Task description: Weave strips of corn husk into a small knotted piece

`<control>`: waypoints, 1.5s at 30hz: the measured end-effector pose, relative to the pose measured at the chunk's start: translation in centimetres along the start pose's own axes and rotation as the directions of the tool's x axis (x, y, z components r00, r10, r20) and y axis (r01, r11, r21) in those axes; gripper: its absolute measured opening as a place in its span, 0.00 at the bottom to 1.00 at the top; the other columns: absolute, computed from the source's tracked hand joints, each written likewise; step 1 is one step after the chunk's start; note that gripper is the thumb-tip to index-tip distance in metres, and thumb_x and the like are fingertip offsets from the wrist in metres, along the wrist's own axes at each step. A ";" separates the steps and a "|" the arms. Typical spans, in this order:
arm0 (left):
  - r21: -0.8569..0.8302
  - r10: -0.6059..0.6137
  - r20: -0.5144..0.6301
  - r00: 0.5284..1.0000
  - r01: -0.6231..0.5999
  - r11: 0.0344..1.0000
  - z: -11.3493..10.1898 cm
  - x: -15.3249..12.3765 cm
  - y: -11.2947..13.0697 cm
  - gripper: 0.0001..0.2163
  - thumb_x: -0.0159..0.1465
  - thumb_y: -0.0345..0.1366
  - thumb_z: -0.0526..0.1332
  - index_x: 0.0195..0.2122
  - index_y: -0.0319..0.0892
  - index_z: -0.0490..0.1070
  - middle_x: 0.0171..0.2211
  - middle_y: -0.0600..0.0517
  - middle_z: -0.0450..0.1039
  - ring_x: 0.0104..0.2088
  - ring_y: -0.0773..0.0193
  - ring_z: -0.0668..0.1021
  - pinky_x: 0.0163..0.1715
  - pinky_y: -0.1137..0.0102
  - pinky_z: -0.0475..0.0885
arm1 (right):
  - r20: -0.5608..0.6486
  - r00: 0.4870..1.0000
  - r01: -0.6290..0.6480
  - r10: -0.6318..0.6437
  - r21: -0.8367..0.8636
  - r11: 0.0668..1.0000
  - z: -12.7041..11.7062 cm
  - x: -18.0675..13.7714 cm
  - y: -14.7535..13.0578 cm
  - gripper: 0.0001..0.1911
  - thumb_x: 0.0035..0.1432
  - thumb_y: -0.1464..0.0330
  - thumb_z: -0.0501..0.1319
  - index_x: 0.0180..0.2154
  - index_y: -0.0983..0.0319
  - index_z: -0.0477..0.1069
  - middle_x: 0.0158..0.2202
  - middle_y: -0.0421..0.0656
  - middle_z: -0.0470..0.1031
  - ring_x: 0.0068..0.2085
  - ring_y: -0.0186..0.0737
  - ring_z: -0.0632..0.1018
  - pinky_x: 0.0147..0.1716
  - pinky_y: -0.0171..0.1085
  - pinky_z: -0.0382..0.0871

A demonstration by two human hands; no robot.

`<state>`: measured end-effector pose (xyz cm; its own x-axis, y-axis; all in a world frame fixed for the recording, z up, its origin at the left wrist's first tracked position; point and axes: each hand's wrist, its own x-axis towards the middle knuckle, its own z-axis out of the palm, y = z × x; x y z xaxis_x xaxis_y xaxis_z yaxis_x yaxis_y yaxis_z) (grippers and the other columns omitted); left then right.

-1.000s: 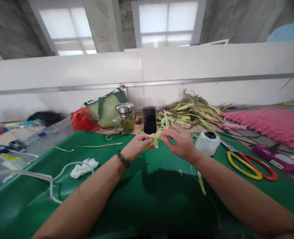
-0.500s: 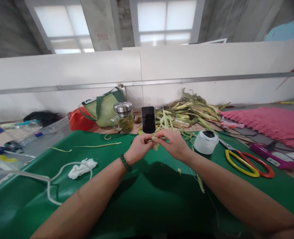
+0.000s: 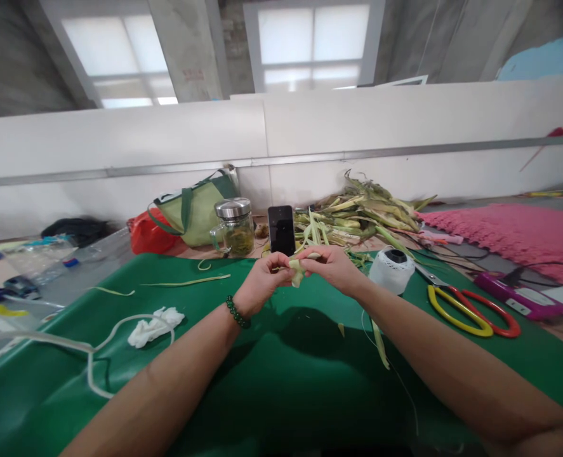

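The left hand [image 3: 261, 280] and right hand [image 3: 332, 266] meet above the table [image 3: 281, 381] near its far edge. The fingers of both are pinched tight on a small, pale-yellow husk piece [image 3: 298, 271], folded and crumpled. The green surface toward the near edge lies open. A thread spool [image 3: 391, 270] sits near the right hand, and a phone [image 3: 282, 228] stands behind the hands.

Glows with bright, diffuse daylight from two blown-out windows [image 3: 312, 41] high behind. Throws soft shadows beneath left hand [image 3: 259, 287] and right hand [image 3: 331, 270] onto the green cloth [image 3: 281, 393]. Bends straight lines at the edges; blurs slightly toward corners.
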<state>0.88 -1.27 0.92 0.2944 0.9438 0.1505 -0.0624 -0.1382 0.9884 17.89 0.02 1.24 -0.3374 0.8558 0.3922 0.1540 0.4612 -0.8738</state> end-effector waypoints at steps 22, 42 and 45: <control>-0.066 0.009 0.000 1.000 -0.009 0.998 0.4 0.1 -0.4 0.10 0.46 0.34 0.70 0.27 0.37 0.73 0.25 0.54 0.74 0.26 0.69 0.74 0.31 0.73 0.70 | -0.086 0.996 -0.035 0.026 -0.112 0.993 0.2 0.0 0.0 0.11 0.45 0.62 0.63 0.28 0.64 0.70 0.20 0.36 0.67 0.22 0.29 0.65 0.21 0.30 0.58; -0.323 -0.161 -0.034 0.986 0.142 0.936 -0.2 0.7 -0.3 0.15 0.40 0.32 0.74 0.24 0.37 0.69 0.25 0.57 0.71 0.27 0.74 0.74 0.34 0.76 0.71 | 0.341 0.642 0.659 -0.687 -0.703 0.267 -0.1 -0.6 -0.4 0.10 0.60 0.75 0.52 0.30 0.62 0.71 0.34 0.46 0.74 0.37 0.40 0.69 0.38 0.39 0.67; -0.343 -0.149 -0.034 0.988 0.128 0.931 -0.1 0.6 -0.4 0.16 0.39 0.33 0.74 0.24 0.37 0.69 0.25 0.57 0.71 0.27 0.73 0.74 0.34 0.75 0.72 | 0.312 0.657 0.669 -0.686 -0.661 0.340 0.0 -0.4 -0.1 0.12 0.62 0.73 0.52 0.30 0.61 0.71 0.34 0.45 0.74 0.37 0.39 0.69 0.38 0.38 0.67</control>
<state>0.96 -0.63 0.60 0.2676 0.9635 0.0013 -0.3472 0.0952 0.9329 18.02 -0.38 1.13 -0.6168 0.1729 0.7679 0.4411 0.8839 0.1553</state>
